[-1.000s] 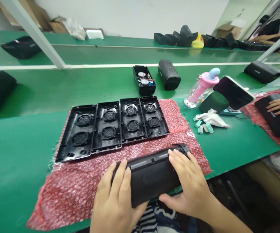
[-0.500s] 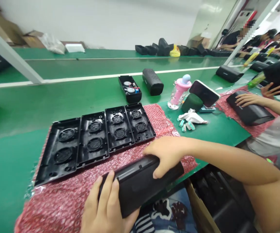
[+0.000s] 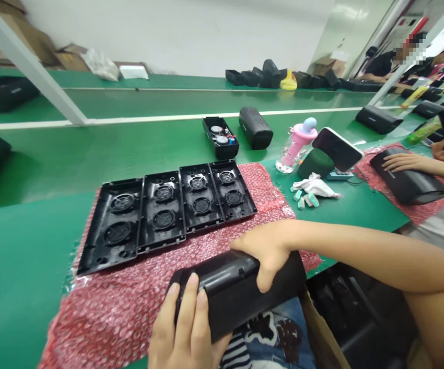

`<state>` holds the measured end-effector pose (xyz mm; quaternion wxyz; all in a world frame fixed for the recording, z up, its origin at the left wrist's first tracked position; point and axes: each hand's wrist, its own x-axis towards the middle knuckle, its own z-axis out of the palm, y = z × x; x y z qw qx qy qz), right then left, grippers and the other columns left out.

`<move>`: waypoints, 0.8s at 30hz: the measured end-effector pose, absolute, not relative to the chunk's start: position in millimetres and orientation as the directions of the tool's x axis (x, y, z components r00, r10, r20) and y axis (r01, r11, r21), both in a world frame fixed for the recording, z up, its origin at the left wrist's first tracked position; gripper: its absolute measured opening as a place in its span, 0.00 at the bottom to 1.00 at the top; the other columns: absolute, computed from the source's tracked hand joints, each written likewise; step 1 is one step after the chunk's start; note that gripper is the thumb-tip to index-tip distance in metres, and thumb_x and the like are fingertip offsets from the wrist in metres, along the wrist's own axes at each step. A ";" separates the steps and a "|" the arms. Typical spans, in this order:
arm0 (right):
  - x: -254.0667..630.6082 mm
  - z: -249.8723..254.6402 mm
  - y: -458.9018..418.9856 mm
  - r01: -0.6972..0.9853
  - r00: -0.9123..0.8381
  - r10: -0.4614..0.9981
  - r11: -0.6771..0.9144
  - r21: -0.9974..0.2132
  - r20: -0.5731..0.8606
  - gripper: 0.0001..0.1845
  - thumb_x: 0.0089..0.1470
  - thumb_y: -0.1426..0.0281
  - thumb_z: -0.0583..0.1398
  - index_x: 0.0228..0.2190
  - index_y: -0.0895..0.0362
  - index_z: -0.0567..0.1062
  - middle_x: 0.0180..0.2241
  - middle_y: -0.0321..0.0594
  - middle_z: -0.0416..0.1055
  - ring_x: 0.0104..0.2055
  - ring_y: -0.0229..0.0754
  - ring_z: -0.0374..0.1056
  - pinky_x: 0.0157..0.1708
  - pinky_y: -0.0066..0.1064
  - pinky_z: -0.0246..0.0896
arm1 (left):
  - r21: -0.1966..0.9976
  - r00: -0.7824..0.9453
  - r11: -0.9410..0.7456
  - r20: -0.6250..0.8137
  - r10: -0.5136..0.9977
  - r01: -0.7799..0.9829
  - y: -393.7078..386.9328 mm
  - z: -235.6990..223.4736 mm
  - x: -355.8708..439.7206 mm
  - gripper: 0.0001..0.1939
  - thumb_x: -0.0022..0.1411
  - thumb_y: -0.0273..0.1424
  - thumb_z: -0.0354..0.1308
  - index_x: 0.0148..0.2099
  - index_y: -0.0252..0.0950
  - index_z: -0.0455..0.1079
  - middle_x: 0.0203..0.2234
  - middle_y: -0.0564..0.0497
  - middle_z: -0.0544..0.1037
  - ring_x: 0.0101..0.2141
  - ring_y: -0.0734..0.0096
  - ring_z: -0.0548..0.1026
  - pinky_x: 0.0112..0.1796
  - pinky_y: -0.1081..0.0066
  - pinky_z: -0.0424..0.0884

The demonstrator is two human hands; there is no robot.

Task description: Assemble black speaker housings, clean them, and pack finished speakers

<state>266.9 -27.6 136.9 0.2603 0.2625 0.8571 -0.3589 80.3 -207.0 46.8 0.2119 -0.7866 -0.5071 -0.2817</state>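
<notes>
We hold a black case (image 3: pixel 225 294) at the near edge of the surface (image 3: pixel 18 266), left hand (image 3: pixel 185 330) gripping one end, right hand (image 3: pixel 266 246) clasped over the other. Beyond it, four shells (image 3: pixel 150 200) lie on red wrap (image 3: pixel 106 312), with an open box (image 3: pixel 227 152) past them.

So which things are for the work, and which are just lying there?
Probably for the work:
black casing, held by left fingers and right fingers
four open black shells
red bubble wrap under the shells

Probably just lying there:
pink-lidded bottle
propped screen
crumpled white thing
</notes>
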 end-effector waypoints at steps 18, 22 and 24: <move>265.2 121.6 3.6 0.623 -0.743 0.102 0.465 -0.629 -0.661 0.31 0.38 0.54 0.67 0.42 0.57 0.72 0.40 0.40 0.74 0.39 0.49 0.71 0.30 0.30 0.62 | -0.013 0.315 -0.394 0.625 0.714 0.919 -182.6 57.9 74.0 0.30 0.57 0.38 0.67 0.52 0.19 0.67 0.50 0.30 0.75 0.53 0.37 0.70 0.50 0.53 0.68; 264.5 120.4 5.4 0.608 -0.755 0.076 0.455 -0.651 -0.652 0.32 0.38 0.54 0.67 0.43 0.58 0.72 0.40 0.40 0.73 0.39 0.49 0.71 0.32 0.31 0.63 | -0.034 0.326 -0.393 0.625 0.709 0.919 -181.8 55.7 72.2 0.30 0.57 0.39 0.65 0.53 0.18 0.67 0.50 0.30 0.75 0.52 0.37 0.70 0.48 0.53 0.68; 264.3 120.2 5.1 0.601 -0.758 0.076 0.466 -0.649 -0.648 0.32 0.38 0.54 0.67 0.43 0.59 0.72 0.40 0.41 0.73 0.39 0.49 0.71 0.32 0.31 0.62 | -0.042 0.325 -0.386 0.626 0.709 0.922 -182.1 55.4 72.3 0.30 0.58 0.39 0.65 0.53 0.18 0.67 0.50 0.30 0.75 0.52 0.37 0.70 0.47 0.54 0.68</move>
